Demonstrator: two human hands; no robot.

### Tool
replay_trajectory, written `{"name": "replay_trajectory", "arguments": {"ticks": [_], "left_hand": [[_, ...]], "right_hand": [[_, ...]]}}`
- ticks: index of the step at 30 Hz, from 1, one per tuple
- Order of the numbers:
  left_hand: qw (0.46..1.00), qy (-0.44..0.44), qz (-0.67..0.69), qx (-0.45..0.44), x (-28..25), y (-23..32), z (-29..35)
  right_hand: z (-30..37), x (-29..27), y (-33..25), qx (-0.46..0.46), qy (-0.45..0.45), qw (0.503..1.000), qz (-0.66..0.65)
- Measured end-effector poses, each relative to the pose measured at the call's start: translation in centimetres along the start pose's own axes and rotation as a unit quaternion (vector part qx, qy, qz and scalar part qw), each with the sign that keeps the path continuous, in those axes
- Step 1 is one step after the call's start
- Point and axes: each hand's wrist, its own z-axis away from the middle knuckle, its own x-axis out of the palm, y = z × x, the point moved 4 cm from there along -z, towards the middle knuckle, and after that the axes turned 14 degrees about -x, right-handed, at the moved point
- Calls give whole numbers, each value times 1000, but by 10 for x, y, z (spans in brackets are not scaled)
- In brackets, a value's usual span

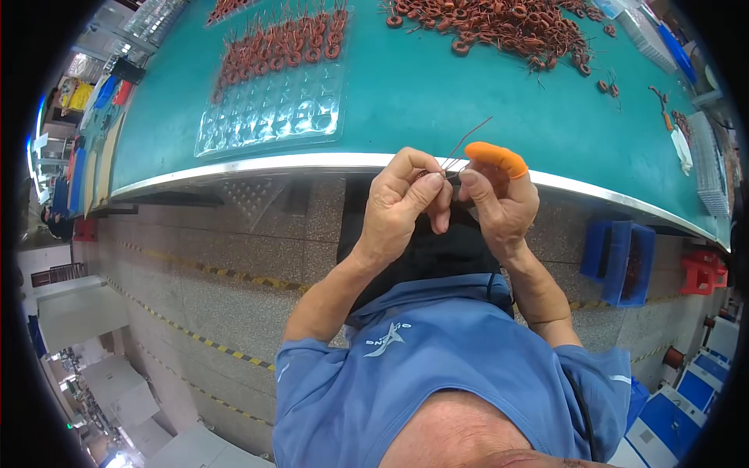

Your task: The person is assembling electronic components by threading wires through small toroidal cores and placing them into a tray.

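Observation:
My left hand (398,199) is closed in a pinch on a small copper-wound ring coil (424,175), mostly covered by the thumb and fingers. Thin wire leads (473,134) stick out of the coil, one long one rising to the upper right. Close beside it, my right hand (505,204) has its thumb and forefinger bent together at a lead near the coil; the exact contact is partly hidden. An orange finger cot (496,157) covers that forefinger. Both hands are just over the front edge of the green table (406,105).
A clear plastic tray (269,117) at the left has coils in its far rows. A large pile of copper coils (499,31) lies at the back. Stacked trays (706,168) stand at the right. Blue bins (629,265) and a red stool (702,271) are on the floor.

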Motion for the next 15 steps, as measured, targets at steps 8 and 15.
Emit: {"name": "replay_trajectory", "arguments": {"ticks": [8,15], "left_hand": [[999,7,50,-11,1,-1,2],[801,299,-445,266,-67,89,16]], "right_hand": [[-6,11,-10,-165,-31,970,175],[-70,-71,1,-233,-63,893,380]]}}
